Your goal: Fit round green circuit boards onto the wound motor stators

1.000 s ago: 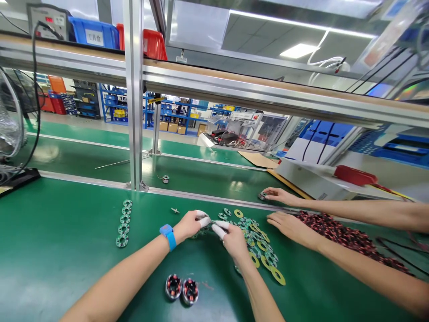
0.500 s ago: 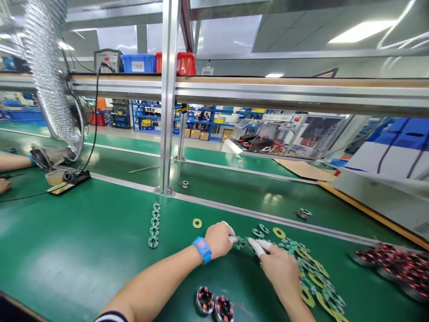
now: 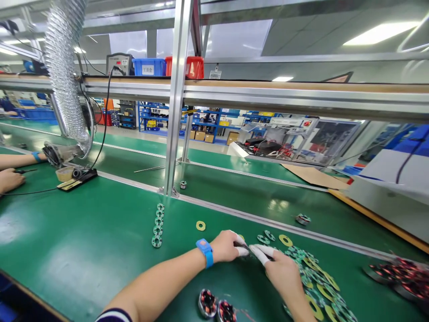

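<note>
My left hand (image 3: 227, 246), with a blue wristband (image 3: 205, 252) and white finger cots, is pinched shut on a small dark part I cannot make out. My right hand (image 3: 280, 273) meets it fingertip to fingertip, also in white cots and pinched on the same small part. Both hover over the green mat at the edge of a pile of green ring boards and yellow washers (image 3: 311, 277). Two wound stators (image 3: 216, 308) stand in front of my arms.
A row of green ring boards (image 3: 157, 230) and one yellow washer (image 3: 200, 225) lie to the left. An aluminium post (image 3: 174, 112) rises behind. Another person's hands (image 3: 10, 179) work at far left near a soldering stand (image 3: 75, 176). Copper-wound stators (image 3: 398, 275) lie at right.
The view has swung left, and the other person's arms on the right have gone out of sight. My hands stay pinched together at the pile's edge.
</note>
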A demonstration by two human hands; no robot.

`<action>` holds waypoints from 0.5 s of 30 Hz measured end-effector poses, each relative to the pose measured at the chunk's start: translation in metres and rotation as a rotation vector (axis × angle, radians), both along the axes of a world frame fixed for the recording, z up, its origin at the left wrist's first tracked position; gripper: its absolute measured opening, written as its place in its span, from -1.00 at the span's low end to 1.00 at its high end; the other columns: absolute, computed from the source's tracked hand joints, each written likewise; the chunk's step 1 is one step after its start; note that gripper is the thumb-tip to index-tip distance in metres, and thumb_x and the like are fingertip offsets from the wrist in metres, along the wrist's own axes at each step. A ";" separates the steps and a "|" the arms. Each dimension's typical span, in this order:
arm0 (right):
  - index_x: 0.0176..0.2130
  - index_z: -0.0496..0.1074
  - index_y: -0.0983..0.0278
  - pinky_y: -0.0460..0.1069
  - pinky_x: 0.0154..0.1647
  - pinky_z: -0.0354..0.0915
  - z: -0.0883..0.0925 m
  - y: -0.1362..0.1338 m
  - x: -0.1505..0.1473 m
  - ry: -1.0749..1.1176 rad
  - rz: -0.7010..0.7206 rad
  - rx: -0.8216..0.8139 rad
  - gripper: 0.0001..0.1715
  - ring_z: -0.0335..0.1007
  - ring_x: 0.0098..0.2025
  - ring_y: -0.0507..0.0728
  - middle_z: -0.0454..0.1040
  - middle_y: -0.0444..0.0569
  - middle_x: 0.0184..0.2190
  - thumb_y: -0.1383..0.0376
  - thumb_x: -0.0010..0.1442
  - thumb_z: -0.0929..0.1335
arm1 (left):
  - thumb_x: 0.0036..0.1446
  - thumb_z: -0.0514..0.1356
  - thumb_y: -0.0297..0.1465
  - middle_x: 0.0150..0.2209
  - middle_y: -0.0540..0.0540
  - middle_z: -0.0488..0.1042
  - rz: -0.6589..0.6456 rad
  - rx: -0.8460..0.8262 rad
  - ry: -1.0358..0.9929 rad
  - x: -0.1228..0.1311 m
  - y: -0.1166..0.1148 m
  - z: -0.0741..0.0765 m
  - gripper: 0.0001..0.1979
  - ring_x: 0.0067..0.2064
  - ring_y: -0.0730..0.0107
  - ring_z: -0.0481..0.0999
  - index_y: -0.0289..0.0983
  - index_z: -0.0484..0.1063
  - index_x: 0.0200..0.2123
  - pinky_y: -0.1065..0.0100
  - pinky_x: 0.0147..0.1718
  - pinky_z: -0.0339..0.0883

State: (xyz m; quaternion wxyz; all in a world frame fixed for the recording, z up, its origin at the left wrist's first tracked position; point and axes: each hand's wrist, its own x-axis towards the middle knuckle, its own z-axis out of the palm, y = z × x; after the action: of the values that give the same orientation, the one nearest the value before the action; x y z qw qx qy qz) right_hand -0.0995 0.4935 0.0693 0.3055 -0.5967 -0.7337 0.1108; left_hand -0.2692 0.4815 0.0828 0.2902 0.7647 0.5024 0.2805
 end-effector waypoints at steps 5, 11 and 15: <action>-0.35 0.59 0.19 0.01 -0.41 0.31 0.010 -0.013 -0.006 -0.324 -0.206 0.030 -0.58 0.47 -0.30 0.26 0.57 0.07 -0.29 0.15 0.07 0.19 | 0.05 0.13 -0.47 -0.37 -0.13 0.54 0.116 -0.001 0.076 0.015 -0.007 0.000 -0.80 -0.32 0.33 0.47 -0.38 0.54 -0.28 0.46 -0.34 0.29; -0.18 0.54 0.18 0.02 -0.56 0.26 0.039 -0.017 0.008 -0.351 -0.185 -0.184 -0.51 0.48 -0.44 0.28 0.57 0.14 -0.37 0.06 0.09 0.18 | 0.04 0.19 -0.15 -0.15 -0.15 0.45 0.267 0.054 0.199 -0.034 -0.015 0.027 -0.58 -0.14 0.27 0.42 -0.30 0.44 -0.11 0.40 -0.13 0.29; -0.14 0.52 0.17 0.06 -0.52 0.29 0.018 -0.006 0.008 -0.244 -0.084 -0.253 -0.49 0.48 -0.46 0.30 0.57 0.15 -0.39 0.03 0.02 0.22 | 0.12 0.14 -0.23 0.05 -0.43 0.23 0.679 0.002 0.390 -0.130 -0.021 0.047 -0.52 0.13 -0.10 0.16 -0.47 0.29 -0.01 0.02 0.03 0.12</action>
State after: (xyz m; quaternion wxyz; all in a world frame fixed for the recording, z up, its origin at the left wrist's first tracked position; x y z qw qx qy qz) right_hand -0.0917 0.4878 0.0875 0.1410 -0.6693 -0.7202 0.1159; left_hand -0.3989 0.4603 0.1294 0.0794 0.5942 0.7722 0.2104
